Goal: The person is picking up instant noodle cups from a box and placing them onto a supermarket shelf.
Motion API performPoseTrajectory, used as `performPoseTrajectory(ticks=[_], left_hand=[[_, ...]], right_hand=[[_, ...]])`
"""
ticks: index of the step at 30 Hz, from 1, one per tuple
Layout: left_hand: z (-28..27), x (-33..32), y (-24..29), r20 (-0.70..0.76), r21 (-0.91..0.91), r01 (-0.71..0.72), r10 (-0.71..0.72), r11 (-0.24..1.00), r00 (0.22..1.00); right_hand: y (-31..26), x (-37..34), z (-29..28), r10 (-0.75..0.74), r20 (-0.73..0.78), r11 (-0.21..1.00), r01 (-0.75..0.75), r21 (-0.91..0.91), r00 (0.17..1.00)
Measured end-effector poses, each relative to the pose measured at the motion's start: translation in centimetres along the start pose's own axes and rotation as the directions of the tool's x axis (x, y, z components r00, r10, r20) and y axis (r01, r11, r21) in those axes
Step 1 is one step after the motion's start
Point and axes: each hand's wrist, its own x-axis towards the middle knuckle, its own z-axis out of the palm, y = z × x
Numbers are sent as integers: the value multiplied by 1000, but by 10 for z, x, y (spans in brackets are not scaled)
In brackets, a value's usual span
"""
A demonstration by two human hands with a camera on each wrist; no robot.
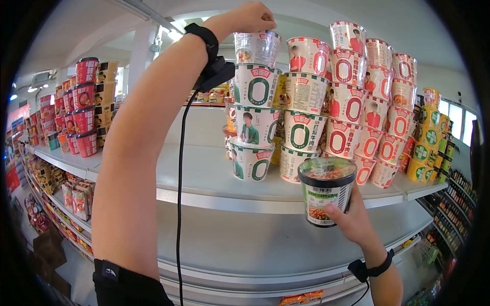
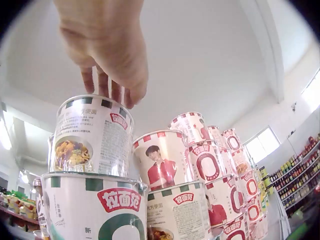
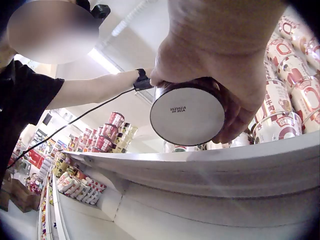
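My left hand (image 1: pixel 251 18) (image 2: pixel 107 45) is raised at the top cup (image 1: pixel 258 47) (image 2: pixel 94 135) of the leftmost green-and-white noodle stack. Its fingers (image 2: pixel 102 82) hang down over the lid; whether they touch it is unclear. In my right hand (image 1: pixel 352 219) (image 3: pixel 215 55) is a cup with a black-rimmed lid and green-and-white label (image 1: pixel 326 191), held upright before the shelf edge, thumb across its front. The right wrist view shows that cup's white base (image 3: pixel 187 117), with fingers curled round its far side.
Red-and-white cup stacks (image 1: pixel 347 104) stand right of the green ones, yellow cups (image 1: pixel 423 148) beyond. Red cups (image 1: pixel 84 120) stand at the far left. The white shelf (image 1: pixel 229 201) has a raised front edge. A black cable (image 1: pixel 180 204) hangs from my left wrist. Bottles line shelves at right.
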Motion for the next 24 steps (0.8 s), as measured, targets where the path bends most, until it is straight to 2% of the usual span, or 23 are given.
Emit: performPoseTrajectory(ticks=[5,7,8,11,13,17,19,22,24], left_hand=[[-6,-12,-26,71,-44,60,-57,997,996],[-9,-22,-31,172,28,102,-106,994,979],[-10,-24,-32,174,26,100,-103,995,979],[-6,-19,-36,123,-91,41,-30,995,992],[-7,-11,-25,110,-42,-47,51,998,993],[0,3,5,84,21,-62,60,998,995],[6,7,12,67,113,-56,49,992,997],[13,7,12,2,145,-90,91,985,996],[14,6,12,11,146,-83,82,986,997]], right_hand=[[3,-7,-6,3,-26,1000,-3,-8,1000],[3,-10,-8,3,-34,1000,-4,-10,999],[4,-10,-9,1,-32,1000,-1,-16,999],[9,-13,-11,-9,-37,1000,8,-15,999],[11,-14,-13,-16,-44,1000,15,-8,999],[13,-20,-15,18,-68,999,-21,-33,998],[15,-24,-15,29,-78,998,-33,-46,996],[20,-29,-17,59,-65,998,-58,25,996],[21,-34,-19,95,-84,993,-89,72,992]])
